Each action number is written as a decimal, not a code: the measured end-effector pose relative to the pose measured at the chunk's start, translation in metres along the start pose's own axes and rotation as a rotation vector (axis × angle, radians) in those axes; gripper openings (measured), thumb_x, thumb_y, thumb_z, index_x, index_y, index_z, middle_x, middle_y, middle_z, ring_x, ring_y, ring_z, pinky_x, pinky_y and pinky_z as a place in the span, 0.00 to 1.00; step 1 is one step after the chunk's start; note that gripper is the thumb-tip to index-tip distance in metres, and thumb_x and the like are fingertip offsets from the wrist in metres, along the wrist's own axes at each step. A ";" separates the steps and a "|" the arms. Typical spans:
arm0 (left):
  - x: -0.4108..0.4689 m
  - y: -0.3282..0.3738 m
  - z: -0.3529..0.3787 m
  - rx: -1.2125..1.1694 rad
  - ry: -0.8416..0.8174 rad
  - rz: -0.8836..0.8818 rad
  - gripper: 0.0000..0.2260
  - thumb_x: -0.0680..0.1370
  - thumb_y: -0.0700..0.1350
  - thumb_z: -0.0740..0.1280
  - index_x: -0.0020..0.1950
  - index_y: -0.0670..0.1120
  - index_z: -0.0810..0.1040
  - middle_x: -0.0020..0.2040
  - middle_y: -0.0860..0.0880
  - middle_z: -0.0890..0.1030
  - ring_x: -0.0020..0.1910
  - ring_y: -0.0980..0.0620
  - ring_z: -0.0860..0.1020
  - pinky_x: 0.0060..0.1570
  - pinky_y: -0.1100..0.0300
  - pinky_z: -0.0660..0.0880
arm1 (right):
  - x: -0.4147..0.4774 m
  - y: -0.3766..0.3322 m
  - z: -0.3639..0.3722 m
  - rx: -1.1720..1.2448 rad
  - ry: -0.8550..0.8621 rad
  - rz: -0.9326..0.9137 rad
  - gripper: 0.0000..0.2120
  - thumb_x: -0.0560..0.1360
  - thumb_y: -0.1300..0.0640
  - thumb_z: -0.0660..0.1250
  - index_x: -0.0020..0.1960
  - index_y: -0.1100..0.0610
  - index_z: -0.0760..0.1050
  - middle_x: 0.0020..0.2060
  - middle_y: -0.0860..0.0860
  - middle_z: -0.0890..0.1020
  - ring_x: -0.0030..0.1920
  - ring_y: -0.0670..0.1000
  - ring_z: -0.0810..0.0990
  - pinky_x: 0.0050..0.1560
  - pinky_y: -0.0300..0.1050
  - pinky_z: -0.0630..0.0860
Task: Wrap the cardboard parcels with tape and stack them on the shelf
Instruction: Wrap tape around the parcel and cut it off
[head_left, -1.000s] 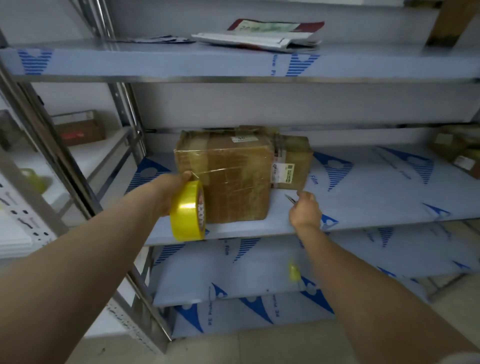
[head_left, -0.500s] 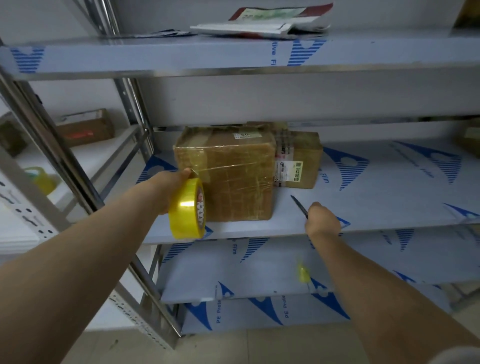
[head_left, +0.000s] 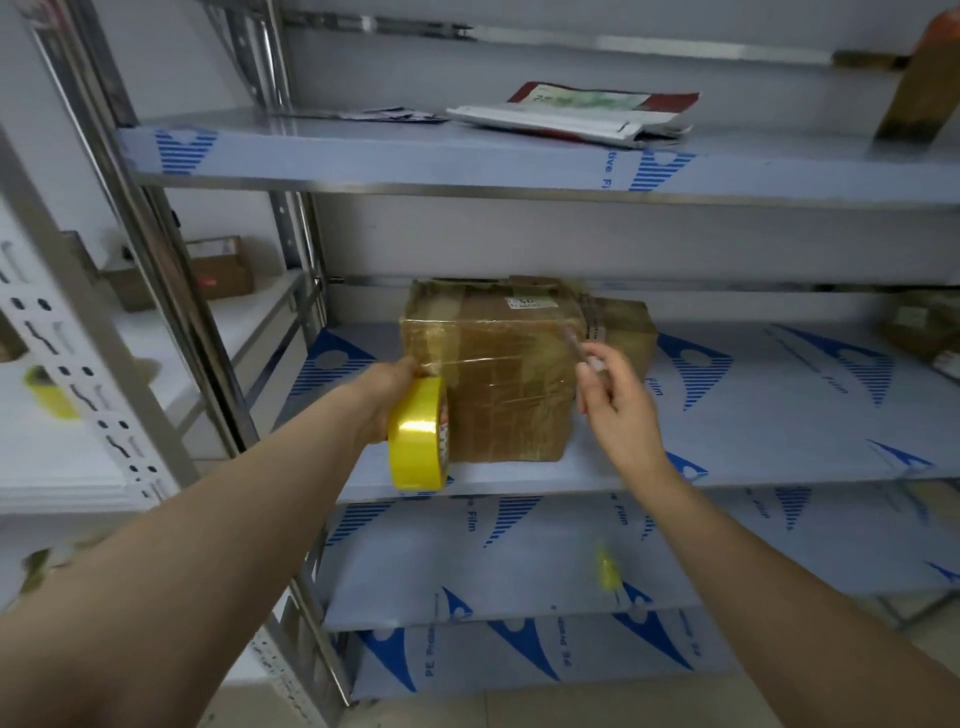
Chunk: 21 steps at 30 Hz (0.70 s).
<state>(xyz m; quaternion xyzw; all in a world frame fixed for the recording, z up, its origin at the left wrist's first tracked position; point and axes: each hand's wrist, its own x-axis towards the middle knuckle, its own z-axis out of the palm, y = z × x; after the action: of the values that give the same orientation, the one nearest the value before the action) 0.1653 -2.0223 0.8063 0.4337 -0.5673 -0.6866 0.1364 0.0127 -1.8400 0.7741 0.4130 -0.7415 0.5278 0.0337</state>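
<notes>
Raised since half a second ago: right hand (head_left: 615, 410), from the front edge of the middle shelf (head_left: 571, 480) to the upper right corner of the parcel (head_left: 498, 379).

Left to right:
- Spare yellow roll (head_left: 44, 389) and small carton (head_left: 223, 265) on the neighbouring rack, blurred.
- Left hand (head_left: 387, 395) grips the tape roll (head_left: 418, 431) at the parcel's left front corner.
- Parcel: brown cardboard, glossy with tape, white label on top, near the shelf's left end.
- Right hand pinches a thin tool (head_left: 573, 340), blurred.
- Second parcel (head_left: 626, 330) sits behind, partly hidden.
- Mail bags (head_left: 571, 117) lie on the shelf above.
</notes>
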 end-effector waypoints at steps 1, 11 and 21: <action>0.000 -0.001 -0.001 0.026 0.007 0.009 0.12 0.81 0.50 0.61 0.53 0.41 0.73 0.38 0.42 0.80 0.32 0.45 0.80 0.28 0.55 0.77 | 0.004 -0.010 0.003 -0.100 -0.105 -0.040 0.09 0.81 0.51 0.57 0.59 0.43 0.70 0.35 0.44 0.78 0.37 0.46 0.78 0.39 0.46 0.75; 0.003 -0.001 -0.008 0.028 -0.057 0.043 0.09 0.82 0.45 0.60 0.48 0.40 0.72 0.37 0.40 0.78 0.22 0.49 0.79 0.20 0.59 0.75 | 0.050 -0.072 0.046 -0.956 -0.395 -0.370 0.16 0.82 0.46 0.52 0.60 0.51 0.75 0.50 0.52 0.81 0.50 0.56 0.80 0.38 0.45 0.71; 0.004 0.001 -0.012 0.011 -0.069 0.062 0.09 0.81 0.45 0.62 0.47 0.39 0.73 0.31 0.41 0.80 0.22 0.49 0.79 0.20 0.59 0.75 | 0.055 -0.093 0.071 -1.169 -0.465 -0.430 0.12 0.76 0.64 0.60 0.57 0.55 0.76 0.52 0.55 0.80 0.51 0.59 0.80 0.38 0.45 0.66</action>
<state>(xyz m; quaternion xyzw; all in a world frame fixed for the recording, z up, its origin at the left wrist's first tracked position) 0.1716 -2.0330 0.8053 0.3928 -0.5888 -0.6933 0.1356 0.0646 -1.9389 0.8400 0.5687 -0.7947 -0.0825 0.1957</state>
